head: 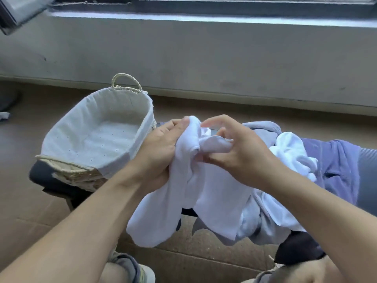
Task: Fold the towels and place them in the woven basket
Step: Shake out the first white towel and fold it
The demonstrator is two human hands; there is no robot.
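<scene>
A white towel (206, 199) hangs bunched between both hands in the middle of the view. My left hand (159, 150) grips its upper left edge, thumb on top. My right hand (234, 152) pinches a fold of the same towel just to the right. Its lower part droops over the front edge of a dark bench (40, 174). The woven basket (79, 174), lined with white cloth and holding nothing, stands on the bench at the left, close to my left hand. More towels, white (291, 154) and lilac (336, 162), lie heaped on the right.
A grey wall and window sill (204, 19) run along the back. The floor is brown tile (24, 201). My shoes (130, 266) show at the bottom edge. A small pale cloth (4, 115) lies on the floor at far left.
</scene>
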